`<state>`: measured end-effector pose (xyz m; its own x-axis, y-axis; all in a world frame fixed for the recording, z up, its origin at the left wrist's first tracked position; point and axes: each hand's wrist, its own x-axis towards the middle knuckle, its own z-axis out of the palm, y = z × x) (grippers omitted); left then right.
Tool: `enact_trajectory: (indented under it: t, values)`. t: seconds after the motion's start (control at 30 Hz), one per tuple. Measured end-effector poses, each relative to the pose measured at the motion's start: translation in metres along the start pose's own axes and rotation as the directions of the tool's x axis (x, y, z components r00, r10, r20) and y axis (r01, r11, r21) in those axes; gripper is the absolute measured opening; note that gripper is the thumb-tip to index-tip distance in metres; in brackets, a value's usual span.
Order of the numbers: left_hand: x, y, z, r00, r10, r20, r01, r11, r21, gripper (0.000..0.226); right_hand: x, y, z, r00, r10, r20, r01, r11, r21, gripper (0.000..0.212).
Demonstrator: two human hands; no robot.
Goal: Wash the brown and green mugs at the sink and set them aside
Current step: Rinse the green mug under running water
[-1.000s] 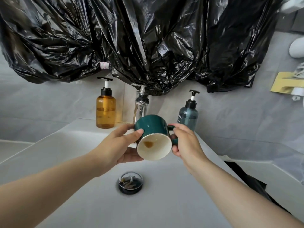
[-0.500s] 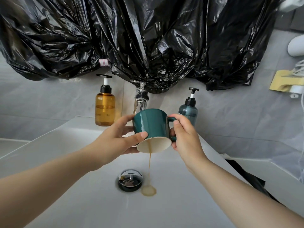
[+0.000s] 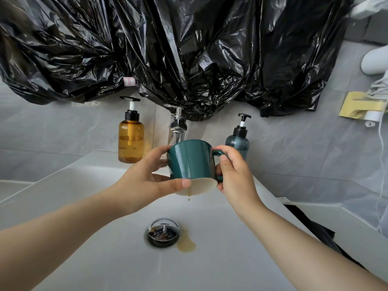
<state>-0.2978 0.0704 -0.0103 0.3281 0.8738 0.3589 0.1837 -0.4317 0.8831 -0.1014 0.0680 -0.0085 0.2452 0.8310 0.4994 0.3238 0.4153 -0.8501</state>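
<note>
**Green mug upended over the sink - dregs out first, by the look of it**

Biggest thing in view was the black plastic sheeting (image 3: pixel 189 49), hung across the whole 12 o'clock side and draped over the top of the tap. Under it, the white sink (image 3: pixel 105 259) filled the lower half.

Both hands were busy. The left hand (image 3: pixel 147 181) wrapped the mug's body from 9 o'clock, thumb pressed across the wall near the rim. The right hand (image 3: pixel 237 177) pinched the handle from 3 o'clock, thumb on top. The green mug (image 3: pixel 191 160) hung mouth-down in mid-air over the basin, in front of the chrome tap (image 3: pixel 177 129). My guess is it took two hands because a glossy upended mug is slippery.

An amber pump bottle (image 3: pixel 130 139) at the mug's 10 o'clock and a blue-grey pump bottle (image 3: pixel 238 141) at 2 o'clock stood on the back ledge, probably handy for soap. Down at 6 o'clock sat the drain plug (image 3: pixel 163 232), with a small brown puddle (image 3: pixel 186 245) touching its 4 o'clock edge and one drop (image 3: pixel 189 199) under the rim - so holding the mug over the drain made sense.

No water ran, so I'd say washing proper hadn't begun. The brown mug wasn't in view.
</note>
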Motion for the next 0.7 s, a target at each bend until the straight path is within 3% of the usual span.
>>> enact_trajectory:
  t: [0.13, 0.23, 0.33, 0.43, 0.5, 0.53, 0.6, 0.7]
  values:
    - [-0.001, 0.005, 0.000, 1.000, -0.017, -0.022, 0.018, 0.999, 0.045, 0.105, 0.000, 0.000, 0.001, 0.999, 0.043, 0.017, -0.044, 0.999, 0.028, 0.028]
    - [-0.002, 0.008, 0.001, 0.997, -0.070, -0.020, 0.071, 0.996, 0.056, 0.090, 0.001, -0.003, 0.001, 0.973, 0.223, 0.065, -0.232, 0.956, 0.182, 0.025]
    - [-0.001, 0.008, -0.002, 0.980, -0.194, 0.043, 0.195, 0.980, -0.044, 0.075, 0.001, -0.005, 0.002, 0.839, 0.497, 0.220, -0.543, 0.741, 0.395, 0.020]
    - [0.000, 0.003, -0.007, 0.943, -0.326, 0.069, 0.332, 0.938, -0.101, 0.082, 0.001, -0.003, 0.002, 0.724, 0.611, 0.320, -0.684, 0.574, 0.450, 0.019]
    - [0.001, 0.001, -0.008, 0.920, -0.390, 0.038, 0.392, 0.908, -0.146, 0.088, 0.001, -0.006, 0.002, 0.712, 0.592, 0.378, -0.702, 0.608, 0.370, 0.024]
    - [0.002, 0.001, -0.009, 0.911, -0.411, 0.019, 0.409, 0.897, -0.170, 0.085, 0.001, -0.007, 0.001, 0.728, 0.563, 0.390, -0.677, 0.680, 0.282, 0.029]
    - [0.005, 0.000, -0.011, 0.887, -0.460, -0.049, 0.444, 0.876, -0.191, 0.068, 0.001, -0.007, 0.002, 0.805, 0.479, 0.349, -0.534, 0.842, 0.077, 0.033]
    - [0.009, -0.006, -0.016, 0.847, -0.518, -0.122, 0.490, 0.848, -0.200, 0.060, 0.000, -0.004, 0.003, 0.897, 0.369, 0.242, -0.372, 0.928, -0.032, 0.024]
